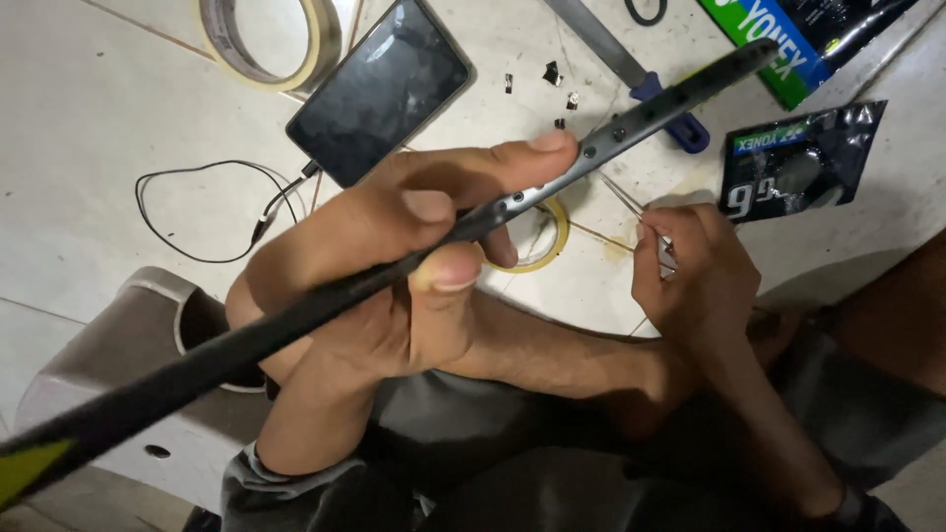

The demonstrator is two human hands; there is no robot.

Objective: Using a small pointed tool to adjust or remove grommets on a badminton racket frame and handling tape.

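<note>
nearest us, our left hand (394,256) pinches the dark racket frame (552,182) between thumb and fingers; the frame runs from the lower left corner up toward the top right, over the tiled floor (89,118). our right hand (695,271) is closed around a thin metal tool (623,197) just beside the frame. a small tape ring (554,236) lies under the frame. open floor lies left, past a phone (379,89), its cable (197,212) and a larger tape roll (261,44). a dark packet (798,163) sits at right.

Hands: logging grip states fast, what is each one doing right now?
Left hand: closed, fingers pinching the dark racket frame.
Right hand: closed on a thin metal tool.
</note>
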